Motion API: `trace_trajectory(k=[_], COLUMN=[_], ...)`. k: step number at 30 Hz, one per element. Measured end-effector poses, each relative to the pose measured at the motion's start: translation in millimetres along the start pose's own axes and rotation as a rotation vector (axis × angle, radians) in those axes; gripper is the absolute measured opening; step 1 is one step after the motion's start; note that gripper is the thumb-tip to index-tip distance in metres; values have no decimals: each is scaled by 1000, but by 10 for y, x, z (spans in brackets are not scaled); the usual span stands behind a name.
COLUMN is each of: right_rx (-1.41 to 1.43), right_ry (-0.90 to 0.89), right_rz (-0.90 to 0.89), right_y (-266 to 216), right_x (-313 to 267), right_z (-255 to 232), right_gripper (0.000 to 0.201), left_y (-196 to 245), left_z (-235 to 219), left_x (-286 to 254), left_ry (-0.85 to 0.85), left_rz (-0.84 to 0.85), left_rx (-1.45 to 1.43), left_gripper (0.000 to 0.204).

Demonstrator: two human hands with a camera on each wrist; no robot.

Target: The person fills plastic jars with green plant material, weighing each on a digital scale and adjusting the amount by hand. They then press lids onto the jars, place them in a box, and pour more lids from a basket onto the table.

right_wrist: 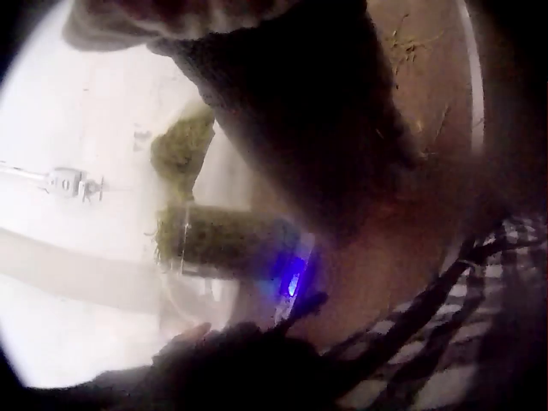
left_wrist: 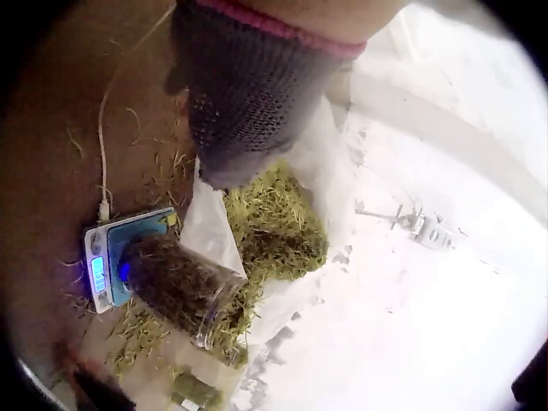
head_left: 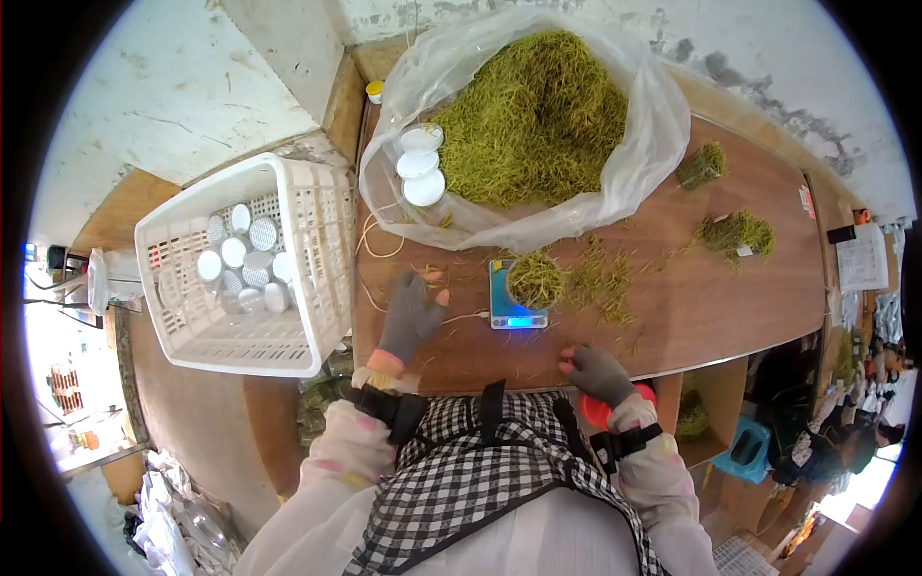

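Note:
A clear jar (head_left: 536, 280) packed with dried green strands stands on a small blue-and-white digital scale (head_left: 520, 322), whose display glows blue. My left hand (head_left: 411, 317), in a grey fingerless glove, is over the table to the left of the scale, its fingers loosely bent and holding nothing. At the table's front edge, right of the scale, my gloved right hand (head_left: 600, 374) hangs with loosely curled fingers and holds nothing. Both hands are apart from the jar. From the side, the left wrist view shows the jar (left_wrist: 184, 287) full, with strands sticking out of its mouth.
Behind the scale lies a big open plastic bag (head_left: 658, 125) of strands (head_left: 538, 115), with white lids (head_left: 420, 165) on its left side. Two filled jars (head_left: 703, 165) are at the right. A white basket (head_left: 317, 259) of lidded jars is left. Loose strands (head_left: 600, 278) litter the tabletop.

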State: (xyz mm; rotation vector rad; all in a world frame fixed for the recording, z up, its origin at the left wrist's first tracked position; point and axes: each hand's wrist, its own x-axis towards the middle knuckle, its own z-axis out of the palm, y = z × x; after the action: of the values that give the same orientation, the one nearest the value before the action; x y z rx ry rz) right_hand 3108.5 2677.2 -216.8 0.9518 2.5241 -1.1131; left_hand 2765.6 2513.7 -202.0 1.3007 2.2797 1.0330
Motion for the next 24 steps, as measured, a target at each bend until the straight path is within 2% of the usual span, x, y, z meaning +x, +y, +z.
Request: trace_trajectory(k=[3,7,9,10,12,15,19,22,24], right_rx=[13,38,8,5,43,55,4,49,119], right_ry=[-26,-19,-31,-36,121,179,154,257,379], right_rz=[-21,-127,44,41,91,115,139,117,45], right_y=[-250,-200,-216,-168,-16,97,217,237,205], right_x=[197,386,428,420,366,235,131,92,135], right_z=[38,154,63,48,-24,-143,-237,-233,-226], right_gripper=[36,35,32,32,29,25,23,21,28], left_y=[-108,-71,-98,-109,-100,-78,20,63,114], left_z=[46,-60,-95,-96,-96,-64,-37,20,26], left_x=[-159,-357,-422,-452,-495,-518,-493,-462,-387], left_ry=[0,-14,-36,-33,-2,-18,-53,-35,-87], left_rz=[-53,-146,-194,-199,-191,-232,-218,-201,-171], left_rx=[-33,-158,-132,-133,-162,-170,-149,-183,-103], left_gripper=[39,35,35,35,35,36,37,37,41])
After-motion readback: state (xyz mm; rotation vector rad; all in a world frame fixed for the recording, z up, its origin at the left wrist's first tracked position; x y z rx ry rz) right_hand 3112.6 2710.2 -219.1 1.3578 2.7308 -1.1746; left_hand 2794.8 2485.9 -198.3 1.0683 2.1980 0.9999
